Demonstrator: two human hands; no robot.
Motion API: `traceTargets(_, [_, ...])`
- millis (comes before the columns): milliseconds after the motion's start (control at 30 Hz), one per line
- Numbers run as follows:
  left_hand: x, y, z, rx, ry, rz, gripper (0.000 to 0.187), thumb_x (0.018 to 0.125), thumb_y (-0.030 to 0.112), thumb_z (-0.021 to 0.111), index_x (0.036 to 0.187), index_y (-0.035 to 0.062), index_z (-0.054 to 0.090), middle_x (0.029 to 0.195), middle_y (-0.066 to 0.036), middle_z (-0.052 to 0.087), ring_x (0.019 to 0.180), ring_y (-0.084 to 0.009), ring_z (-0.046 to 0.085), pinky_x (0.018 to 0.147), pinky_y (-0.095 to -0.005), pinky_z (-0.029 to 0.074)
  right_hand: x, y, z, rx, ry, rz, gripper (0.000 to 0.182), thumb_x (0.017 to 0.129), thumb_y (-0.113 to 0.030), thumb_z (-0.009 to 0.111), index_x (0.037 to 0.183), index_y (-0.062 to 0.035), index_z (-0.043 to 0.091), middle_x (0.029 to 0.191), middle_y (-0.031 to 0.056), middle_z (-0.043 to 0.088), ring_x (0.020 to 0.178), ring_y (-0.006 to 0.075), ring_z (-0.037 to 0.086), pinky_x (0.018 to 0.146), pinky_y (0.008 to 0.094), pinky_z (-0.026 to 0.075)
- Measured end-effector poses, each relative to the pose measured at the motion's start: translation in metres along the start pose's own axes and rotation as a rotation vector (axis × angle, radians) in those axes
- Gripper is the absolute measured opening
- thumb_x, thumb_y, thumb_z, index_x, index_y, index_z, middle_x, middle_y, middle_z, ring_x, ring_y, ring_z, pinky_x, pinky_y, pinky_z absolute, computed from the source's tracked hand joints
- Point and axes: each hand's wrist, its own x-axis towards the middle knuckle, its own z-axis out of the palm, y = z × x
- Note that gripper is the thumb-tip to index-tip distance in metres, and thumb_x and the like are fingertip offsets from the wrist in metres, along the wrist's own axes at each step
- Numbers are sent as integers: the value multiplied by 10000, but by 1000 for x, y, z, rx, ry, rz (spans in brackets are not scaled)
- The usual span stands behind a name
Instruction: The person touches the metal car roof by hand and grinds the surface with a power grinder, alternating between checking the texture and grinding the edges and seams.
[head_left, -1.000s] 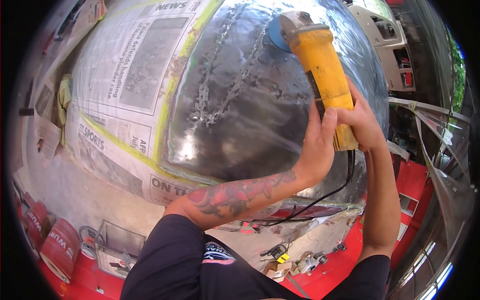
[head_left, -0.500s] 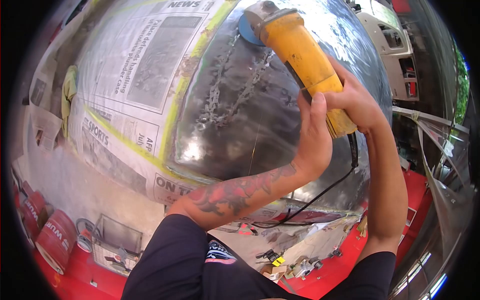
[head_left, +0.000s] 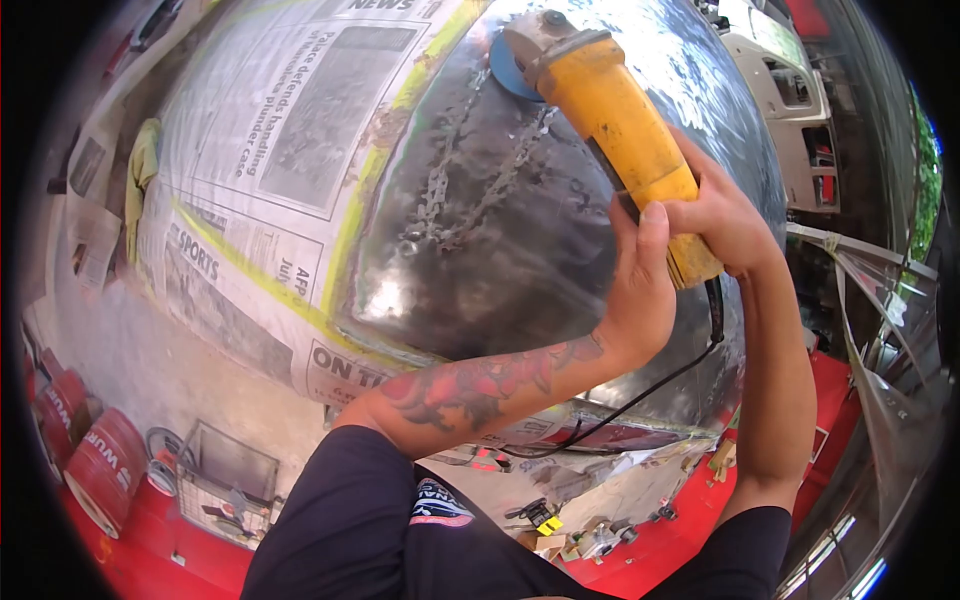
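Note:
Both my hands are closed around the body of a yellow angle grinder (head_left: 625,125). My left hand (head_left: 642,290) grips its near end from the left and below, thumb up along the casing. From the right, my right hand (head_left: 735,222) wraps the same rear part, its fingers partly hidden behind the tool. A blue disc (head_left: 512,72) at the grinder's head lies against or close over the dark bare-metal panel (head_left: 480,300). Two rough, shiny weld-like lines (head_left: 440,185) run down the panel below the disc. The black cord (head_left: 655,380) trails from the grinder's rear end.
Newspaper (head_left: 275,170) edged with yellow tape (head_left: 375,165) covers the surface left of the panel. Red drums (head_left: 105,465) and a wire-frame cart (head_left: 232,470) stand lower left. Loose tools and parts (head_left: 600,540) lie on the floor below. A pale vehicle body (head_left: 790,90) is at upper right.
The grinder and both hands have shifted slightly right and down in view. The disc has moved a little right of the top of the left weld-like line. My grip looks the same.

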Motion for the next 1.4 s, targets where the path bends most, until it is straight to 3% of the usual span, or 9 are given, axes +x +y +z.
traceTargets(367, [-34, -16, -1, -39, -37, 85, 591, 1020, 447, 279, 1425, 39, 144, 1363, -107, 300, 1284, -171, 289, 1086, -314, 215, -13, 0, 1, -122, -202, -95, 846, 642, -189, 756, 1403, -42, 414, 1176, 57, 574, 1074, 154, 537, 957, 303, 414])
traceTargets(700, [-29, -14, -1, 63, -22, 75, 595, 1021, 442, 263, 1427, 26, 136, 1369, -122, 297, 1285, -179, 281, 1085, -313, 208, -12, 6, 1, -75, -131, -87, 835, 638, -204, 768, 1388, -41, 437, 1184, 55, 566, 1082, 152, 528, 966, 307, 408])
traceTargets(767, [-36, -16, 0, 99, -3, 57, 596, 1021, 441, 263, 1428, 26, 134, 1371, -124, 297, 1291, -180, 278, 1087, -313, 205, -15, 0, 2, -149, -194, -46, 1025, 601, -361, 820, 1431, 17, 352, 1313, 84, 501, 1210, 172, 469, 1038, 305, 343])
traceTargets(867, [-42, -19, 2, 102, 14, 50, 599, 1019, 446, 265, 1428, 28, 134, 1378, -127, 295, 1303, -184, 273, 1091, -313, 199, -16, -4, 1, -159, -262, -27, 1055, 600, -402, 826, 1435, 24, 341, 1329, 89, 492, 1226, 174, 460, 1047, 312, 334])
traceTargets(1067, [-34, -23, -4, 33, -29, 59, 663, 1009, 485, 270, 1435, 6, 101, 1403, -137, 273, 1314, -193, 263, 1098, -320, 188, -14, -5, 3, -101, -194, -11, 1061, 587, -368, 846, 1433, 27, 342, 1333, 91, 492, 1228, 176, 459, 1051, 315, 330])
traceTargets(1133, [-39, -21, -6, 120, -82, 11, 699, 1017, 416, 273, 1451, -36, -38, 1458, -226, 170, 1392, -305, 176, 1124, -364, 162, -15, 2, 0, -115, -232, -69, 983, 612, -301, 829, 1427, 1, 367, 1293, 83, 518, 1187, 166, 479, 1027, 312, 354])
traceTargets(1167, [-41, -25, -6, 121, -79, 12, 699, 1017, 416, 273, 1451, -36, -38, 1458, -226, 170, 1392, -305, 176, 1124, -364, 162, -15, 4, -1, -129, -266, -125, 911, 637, -234, 811, 1420, -25, 393, 1254, 74, 544, 1146, 157, 499, 1003, 309, 378])
traceTargets(1233, [-45, -38, -4, 143, -85, 132, 689, 1021, 394, 283, 1447, -45, -33, 1458, -227, 172, 1393, -303, 176, 1126, -365, 157, -18, 5, -3, -142, -296, -115, 919, 634, -225, 818, 1422, -22, 390, 1262, 77, 541, 1158, 160, 493, 1012, 310, 370])
traceTargets(1400, [-49, -28, -6, 185, -127, 165, 692, 1022, 387, 283, 1444, -51, -47, 1474, -227, 139, 1399, -309, 163, 1131, -371, 148, -16, 6, -3, -118, -361, -110, 941, 623, -215, 836, 1423, -13, 384, 1285, 84, 532, 1181, 167, 481, 1027, 313, 359])
